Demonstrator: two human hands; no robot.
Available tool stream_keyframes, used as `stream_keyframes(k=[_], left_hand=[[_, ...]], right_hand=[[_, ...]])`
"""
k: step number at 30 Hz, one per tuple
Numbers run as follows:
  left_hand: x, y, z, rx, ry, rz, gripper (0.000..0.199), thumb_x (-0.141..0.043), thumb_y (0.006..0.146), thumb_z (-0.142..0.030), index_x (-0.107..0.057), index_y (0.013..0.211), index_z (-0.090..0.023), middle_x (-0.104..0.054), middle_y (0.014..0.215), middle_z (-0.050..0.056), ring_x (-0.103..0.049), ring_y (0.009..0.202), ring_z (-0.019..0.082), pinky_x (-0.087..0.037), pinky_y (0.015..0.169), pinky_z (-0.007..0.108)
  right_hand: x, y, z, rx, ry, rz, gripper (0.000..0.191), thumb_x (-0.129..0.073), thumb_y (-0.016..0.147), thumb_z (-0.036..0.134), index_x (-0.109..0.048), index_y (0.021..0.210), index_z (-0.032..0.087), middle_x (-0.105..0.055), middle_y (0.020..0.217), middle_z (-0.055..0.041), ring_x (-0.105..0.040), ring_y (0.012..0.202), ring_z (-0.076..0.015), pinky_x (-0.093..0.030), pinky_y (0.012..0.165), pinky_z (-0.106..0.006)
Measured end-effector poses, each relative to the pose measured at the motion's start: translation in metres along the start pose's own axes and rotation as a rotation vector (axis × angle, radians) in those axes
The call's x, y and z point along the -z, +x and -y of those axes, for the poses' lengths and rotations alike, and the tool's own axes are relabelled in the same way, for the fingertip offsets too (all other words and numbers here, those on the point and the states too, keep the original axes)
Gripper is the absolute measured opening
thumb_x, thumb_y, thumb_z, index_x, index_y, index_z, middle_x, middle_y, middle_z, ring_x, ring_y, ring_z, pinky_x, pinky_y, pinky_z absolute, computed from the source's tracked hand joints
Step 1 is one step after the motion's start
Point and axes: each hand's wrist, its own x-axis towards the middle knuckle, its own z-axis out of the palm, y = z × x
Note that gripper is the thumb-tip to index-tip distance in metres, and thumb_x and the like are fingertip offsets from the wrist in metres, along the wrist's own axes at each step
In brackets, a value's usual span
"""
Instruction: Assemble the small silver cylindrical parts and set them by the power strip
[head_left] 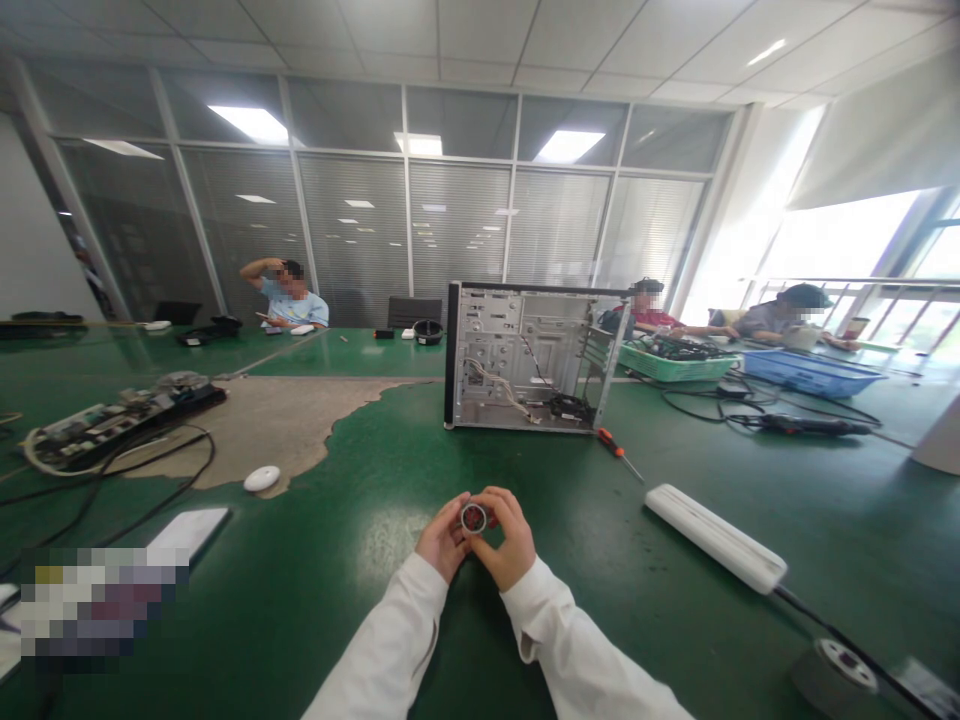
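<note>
Low over the green table (390,600), both hands come together around a small round piece (473,518) with a pale rim and a dark and red inside; its exact kind is too small to tell. My left hand (442,540) grips it from the left, fingers curled. My right hand (511,540) closes on its right side with thumb and fingers. Beyond them stands an open computer case (536,360), its side panel off and loose cables inside. A screwdriver (615,446) with an orange-red and black handle lies by the case's lower right corner.
A white power strip (716,535) and grey cylindrical object (836,675) lie right. Green (675,367) and blue baskets (814,375) stand behind. Left are a circuit-board assembly (124,420), cables and a white disc (262,479). Several people sit across the table.
</note>
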Motion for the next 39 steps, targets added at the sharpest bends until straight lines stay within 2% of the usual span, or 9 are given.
stream_keyframes(k=[6, 14, 20, 24, 28, 32, 36, 39], left_hand=[[0.0, 0.001, 0.004, -0.014, 0.039, 0.029, 0.023, -0.048, 0.073, -0.023, -0.052, 0.093, -0.013, -0.063, 0.071, 0.005, -0.059, 0.06, 0.015, -0.042, 0.051, 0.024], [-0.006, -0.003, 0.002, 0.06, 0.053, 0.05, 0.031, -0.043, 0.076, -0.03, -0.05, 0.095, -0.007, -0.063, 0.065, 0.008, -0.06, 0.058, 0.017, -0.042, 0.052, 0.024], [-0.004, -0.004, 0.002, 0.111, 0.053, 0.049, 0.032, -0.048, 0.073, -0.033, -0.048, 0.097, -0.013, -0.063, 0.072, 0.006, -0.061, 0.06, 0.019, -0.043, 0.048, 0.023], [-0.001, -0.003, 0.001, 0.023, 0.062, 0.003, 0.028, -0.055, 0.068, -0.027, -0.049, 0.094, -0.019, -0.063, 0.074, 0.002, -0.061, 0.058, 0.017, -0.043, 0.045, 0.022], [0.002, 0.002, 0.0, -0.075, 0.08, -0.069, 0.025, -0.059, 0.065, -0.017, -0.052, 0.089, -0.016, -0.063, 0.07, 0.003, -0.059, 0.05, 0.012, -0.045, 0.046, 0.022], [0.003, 0.006, 0.0, -0.129, 0.071, -0.144, 0.024, -0.06, 0.064, -0.012, -0.053, 0.088, -0.013, -0.063, 0.066, 0.005, -0.059, 0.05, 0.012, -0.047, 0.048, 0.022], [0.004, 0.007, 0.0, -0.181, 0.044, -0.179, 0.026, -0.06, 0.063, -0.009, -0.052, 0.088, -0.013, -0.064, 0.066, 0.006, -0.06, 0.052, 0.013, -0.047, 0.047, 0.021], [0.004, 0.006, -0.001, -0.219, 0.025, -0.184, 0.025, -0.061, 0.063, -0.008, -0.053, 0.087, -0.011, -0.063, 0.066, 0.006, -0.06, 0.053, 0.013, -0.047, 0.047, 0.02]], right_hand=[[0.0, 0.001, 0.002, 0.096, -0.108, -0.044, 0.039, -0.05, 0.053, 0.008, -0.054, 0.089, 0.022, -0.052, 0.089, -0.0045, -0.045, 0.087, -0.0198, -0.038, 0.075, -0.035], [0.001, 0.002, 0.004, 0.079, -0.105, -0.022, 0.032, -0.054, 0.057, 0.014, -0.054, 0.089, 0.022, -0.053, 0.088, -0.0044, -0.047, 0.086, -0.0188, -0.039, 0.076, -0.034], [0.002, 0.001, 0.006, 0.082, -0.082, -0.026, 0.037, -0.05, 0.056, 0.01, -0.054, 0.09, 0.022, -0.052, 0.09, -0.0043, -0.046, 0.088, -0.0188, -0.039, 0.077, -0.034], [0.004, 0.002, 0.005, 0.076, -0.087, -0.04, 0.037, -0.051, 0.055, 0.011, -0.055, 0.091, 0.022, -0.052, 0.089, -0.0043, -0.047, 0.088, -0.0191, -0.04, 0.076, -0.034], [0.001, 0.002, -0.003, 0.054, -0.098, -0.066, 0.036, -0.054, 0.057, 0.014, -0.055, 0.092, 0.022, -0.051, 0.09, -0.0055, -0.047, 0.087, -0.0199, -0.04, 0.076, -0.035], [-0.005, -0.001, -0.012, -0.006, -0.085, -0.118, 0.034, -0.056, 0.059, 0.02, -0.056, 0.092, 0.023, -0.049, 0.088, -0.0053, -0.048, 0.083, -0.0186, -0.043, 0.07, -0.032], [-0.006, -0.002, -0.013, -0.075, -0.008, -0.04, 0.037, -0.055, 0.061, 0.02, -0.053, 0.098, 0.023, -0.048, 0.09, -0.0052, -0.05, 0.07, -0.0134, -0.045, 0.057, -0.026], [-0.004, -0.002, -0.009, -0.085, 0.073, 0.015, 0.038, -0.053, 0.063, 0.021, -0.049, 0.101, 0.021, -0.05, 0.091, -0.0056, -0.05, 0.067, -0.0116, -0.045, 0.056, -0.024]])
